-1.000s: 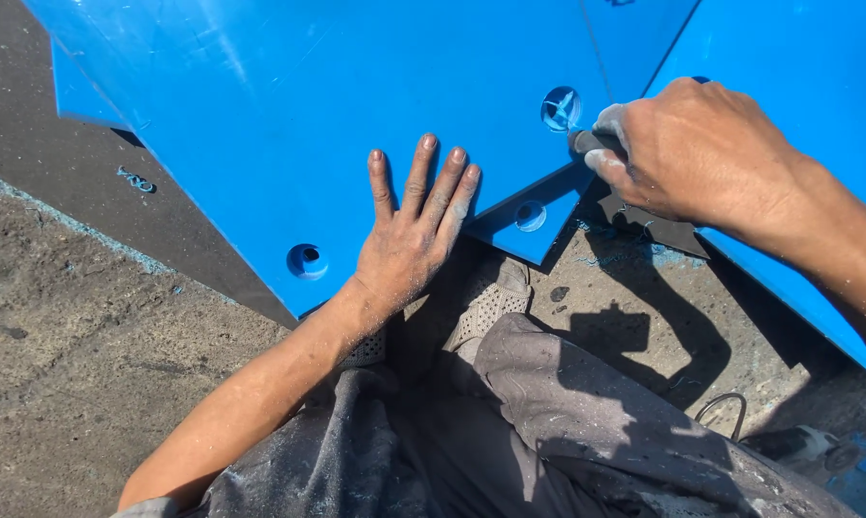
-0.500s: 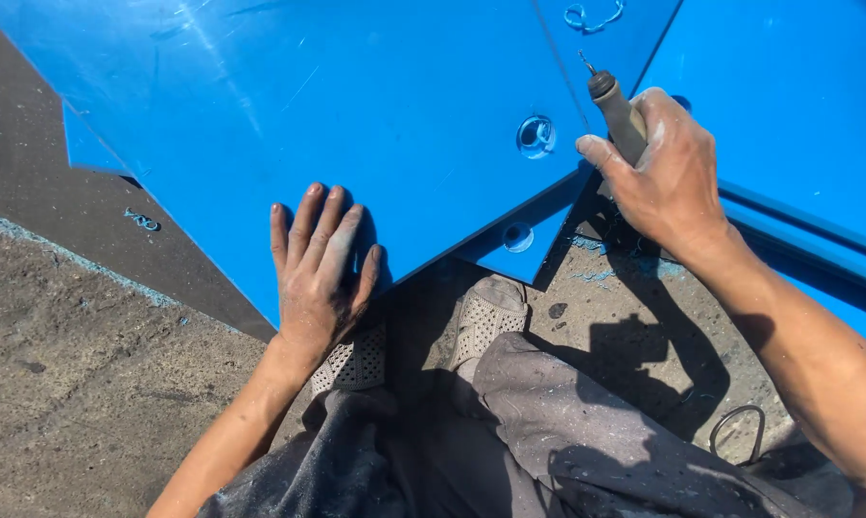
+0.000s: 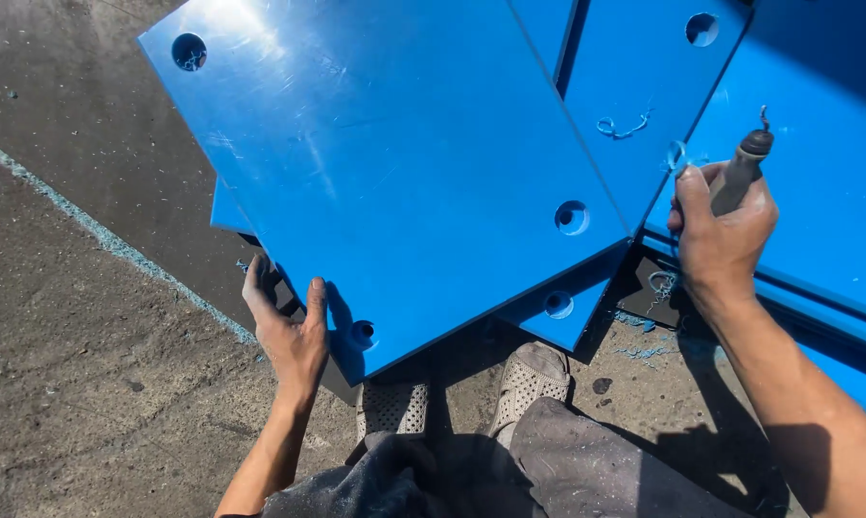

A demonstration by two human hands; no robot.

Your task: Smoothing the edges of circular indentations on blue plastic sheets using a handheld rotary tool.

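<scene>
A large glossy blue plastic panel (image 3: 394,163) with round holes near its corners lies tilted on top of other blue panels (image 3: 644,96). My left hand (image 3: 294,336) grips its near left corner, thumb on top beside a hole (image 3: 362,334), fingers under the edge. My right hand (image 3: 721,230) is raised over the right-hand panels and holds a dark, pen-shaped deburring tool (image 3: 740,173) with its hooked tip up. Blue plastic curls (image 3: 620,127) lie on the panels.
Rough concrete ground (image 3: 87,384) spreads to the left, with a line of blue shavings across it. My shoes (image 3: 529,379) and grey trousers (image 3: 548,470) are at the bottom centre. More blue panels (image 3: 817,278) fill the right side.
My left hand slid from flat on the panel to its near left corner and took hold. The right hand lifted the tool off the hole edge. The top panel now shows further left.
</scene>
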